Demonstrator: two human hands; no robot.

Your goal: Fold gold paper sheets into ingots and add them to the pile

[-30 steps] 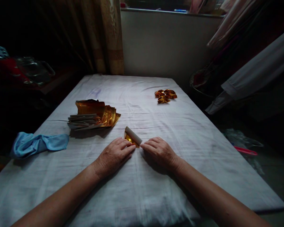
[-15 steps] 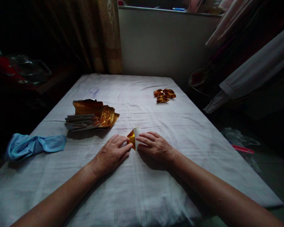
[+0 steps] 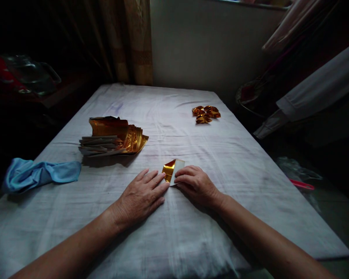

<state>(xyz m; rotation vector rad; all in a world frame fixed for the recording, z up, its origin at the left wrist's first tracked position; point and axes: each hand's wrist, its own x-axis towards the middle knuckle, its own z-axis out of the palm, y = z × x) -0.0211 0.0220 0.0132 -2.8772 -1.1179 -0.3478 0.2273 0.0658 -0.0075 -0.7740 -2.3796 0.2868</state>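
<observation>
A small folded sheet of gold foil paper [image 3: 169,170] lies on the white cloth between my hands, part shiny gold and part pale backing. My left hand [image 3: 144,192] rests flat with its fingers spread, the fingertips touching the paper's left edge. On the other side, my right hand [image 3: 198,184] pinches the pale right edge between thumb and fingers. Farther off to the left is a stack of gold foil paper [image 3: 113,137], its sheets bent and fanned. Several folded gold foil pieces [image 3: 206,114] sit together at the back right.
A crumpled light blue cloth [image 3: 43,174] lies at the left edge of the cloth-covered table [image 3: 238,162]. Beyond that edge stands a clear glass jug [image 3: 30,73]. Pale clothing [image 3: 320,85] hangs at the right, above a pink-handled thing [image 3: 302,184] and clear plastic.
The paper shows more pale backing and is turned slightly. My left hand has flattened out with fingers spread. My right fingers have drawn together on the right edge. The camera view has tilted slightly downward.
</observation>
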